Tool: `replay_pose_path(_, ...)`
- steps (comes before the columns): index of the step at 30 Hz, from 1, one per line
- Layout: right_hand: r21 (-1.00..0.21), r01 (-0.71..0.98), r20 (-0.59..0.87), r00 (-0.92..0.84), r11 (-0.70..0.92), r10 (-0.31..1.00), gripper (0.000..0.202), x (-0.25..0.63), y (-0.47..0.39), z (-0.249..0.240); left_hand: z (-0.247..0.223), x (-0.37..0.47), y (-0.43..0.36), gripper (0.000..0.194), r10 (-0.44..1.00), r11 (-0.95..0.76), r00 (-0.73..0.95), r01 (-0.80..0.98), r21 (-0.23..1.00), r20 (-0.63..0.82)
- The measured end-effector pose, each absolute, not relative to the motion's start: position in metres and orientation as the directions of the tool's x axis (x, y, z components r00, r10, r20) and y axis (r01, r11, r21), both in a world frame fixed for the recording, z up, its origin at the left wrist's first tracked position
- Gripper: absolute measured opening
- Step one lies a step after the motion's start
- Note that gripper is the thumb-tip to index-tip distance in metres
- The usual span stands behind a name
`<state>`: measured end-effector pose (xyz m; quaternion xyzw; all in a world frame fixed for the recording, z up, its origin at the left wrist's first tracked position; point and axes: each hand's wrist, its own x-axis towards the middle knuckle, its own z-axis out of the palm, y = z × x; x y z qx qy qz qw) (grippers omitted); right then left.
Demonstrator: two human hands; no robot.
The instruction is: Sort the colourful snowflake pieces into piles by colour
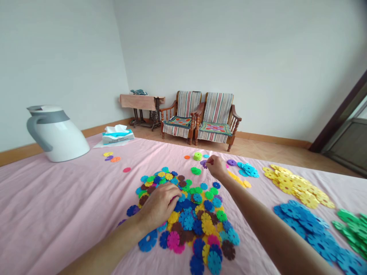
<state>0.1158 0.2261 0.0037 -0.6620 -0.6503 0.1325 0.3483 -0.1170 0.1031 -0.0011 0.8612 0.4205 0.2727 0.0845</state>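
Observation:
My left hand [160, 203] rests low over a mixed pile of coloured plastic snowflake discs [206, 225], its fingers curled together. A bit of magenta shows beside its thumb, but what the fingers hold is hidden. Further forward, my right hand [217, 167] is pinched at a purple snowflake disc [203, 163] close to the cloth. Around it lie a lime green stack [197, 156], some green discs [195, 171], a light blue disc [206, 156], an orange disc [187, 157] and another purple stack [231, 162].
On the right lie heaps of yellow discs [298, 185], blue discs [312, 229], green discs [352, 229] and light blue discs [248, 170]. A white jug [64, 135] and tissue box [118, 136] stand left on the pink cloth [86, 206]. Two wooden chairs [215, 128] stand beyond.

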Motion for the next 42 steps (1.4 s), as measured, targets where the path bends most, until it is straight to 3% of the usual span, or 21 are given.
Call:
replay_pose_path(11,-0.600,0.799,0.299,0.176,0.041,0.938,0.022,0.124,0.245,-0.007,-0.002,-0.117,0.104,0.019,0.775,-0.623,0.498,0.702,0.344,0.389)
replay_pose_path(19,-0.580,0.786,0.321,-0.020,0.213,0.947,0.023,0.166,0.164,-0.026,-0.007,-0.116,0.105,0.019,0.744,-0.660,0.520,0.670,0.340,0.420)
replay_pose_path(27,-0.465,0.801,0.379,-0.206,0.378,0.902,0.027,0.172,0.118,-0.045,-0.005,-0.117,0.106,0.019,0.750,-0.652,0.501,0.671,0.354,0.432)
replay_pose_path(35,-0.494,0.766,0.368,-0.244,0.411,0.897,0.030,0.165,0.103,-0.035,-0.003,-0.124,0.110,0.024,0.772,-0.612,0.432,0.705,0.360,0.466)
replay_pose_path(42,-0.586,0.699,0.337,-0.250,0.411,0.908,0.035,0.157,0.094,-0.031,-0.010,-0.126,0.112,0.031,0.773,-0.624,0.488,0.701,0.345,0.405)
